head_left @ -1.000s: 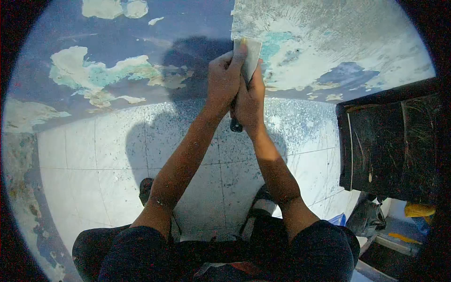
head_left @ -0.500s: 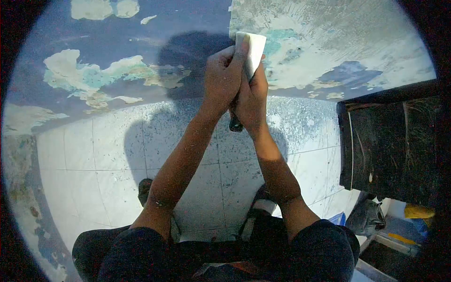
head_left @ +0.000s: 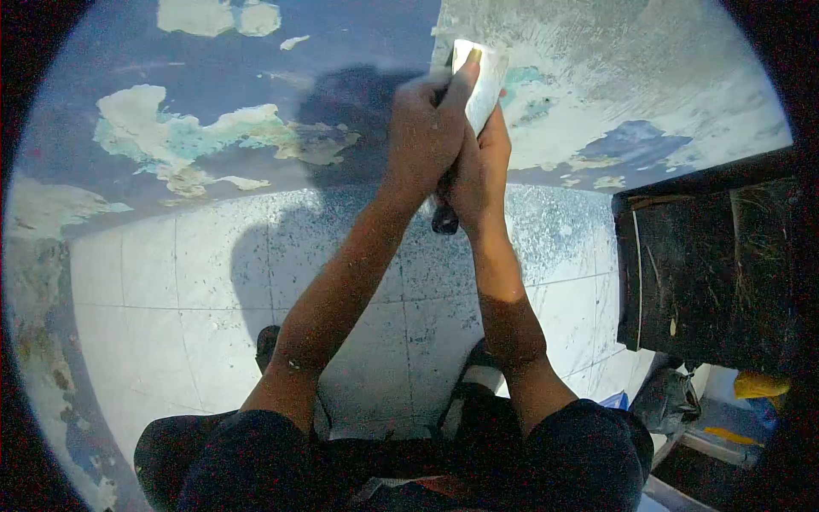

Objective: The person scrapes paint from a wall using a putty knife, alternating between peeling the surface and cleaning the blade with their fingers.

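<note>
Both hands are clasped round one scraper-like tool with a pale, wide blade [head_left: 484,90] and a dark handle [head_left: 444,220] whose end shows below the palms. My left hand [head_left: 424,132] has its thumb laid along the blade. Beside it, my right hand [head_left: 485,171] wraps the handle, its fingers partly hidden behind the blade. The blade's top edge is at the wall [head_left: 546,34], near the border between blue paint [head_left: 367,34] and a scraped grey-white area. Whether the edge touches the wall, I cannot tell.
Paint flakes are scattered over the white tiled floor [head_left: 341,256]. A dark wooden piece [head_left: 699,264] stands at the right. Below it are a black plastic bag [head_left: 670,399], a yellow item [head_left: 759,385] and an open box-like frame [head_left: 717,452]. Dark shoes show near my legs.
Both hands and the tool have shifted slightly up and to the right across the wall. The view has also moved a little. The grip looks the same.
</note>
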Motion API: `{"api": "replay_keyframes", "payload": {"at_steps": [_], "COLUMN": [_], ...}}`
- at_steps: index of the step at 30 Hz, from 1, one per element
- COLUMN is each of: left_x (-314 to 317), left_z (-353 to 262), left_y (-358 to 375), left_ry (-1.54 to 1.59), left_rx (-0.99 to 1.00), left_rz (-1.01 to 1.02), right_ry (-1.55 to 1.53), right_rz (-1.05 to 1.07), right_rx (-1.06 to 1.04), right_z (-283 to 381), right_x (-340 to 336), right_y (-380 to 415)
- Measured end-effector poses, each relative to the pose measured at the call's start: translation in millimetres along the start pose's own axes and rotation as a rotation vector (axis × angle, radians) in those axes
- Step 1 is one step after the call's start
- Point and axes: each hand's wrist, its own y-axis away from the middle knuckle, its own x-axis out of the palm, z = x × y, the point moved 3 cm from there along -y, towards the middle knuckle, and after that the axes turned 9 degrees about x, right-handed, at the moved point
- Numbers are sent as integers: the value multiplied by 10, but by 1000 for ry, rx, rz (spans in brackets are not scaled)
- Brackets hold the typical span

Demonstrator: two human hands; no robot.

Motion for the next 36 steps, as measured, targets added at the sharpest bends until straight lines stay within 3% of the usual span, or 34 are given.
{"api": "replay_keyframes", "payload": {"at_steps": [3, 11, 13, 17, 19, 25, 36], "left_x": [85, 147, 163, 160, 137, 120, 121], "left_z": [167, 406, 402, 406, 396, 516, 445], "left_y": [186, 251, 264, 265, 270, 329, 332], "left_ry": [207, 167, 210, 267, 207, 206, 302], "left_rx": [-77, -159, -90, -161, -164, -196, -250], "left_rz": [-57, -32, -65, -59, -47, -29, -15], "right_ry": [56, 142, 250, 372, 246, 200, 270], "right_rz": [25, 57, 43, -15, 28, 28, 36], "right_rx": [78, 205, -36, -244, -17, -34, 94], "right_z": [-301, -239, -348, -406, -352, -527, -224], "right_x": [-134, -185, -227, -196, -187, -207, -168], "right_y": [106, 155, 108, 67, 133, 172, 221]}}
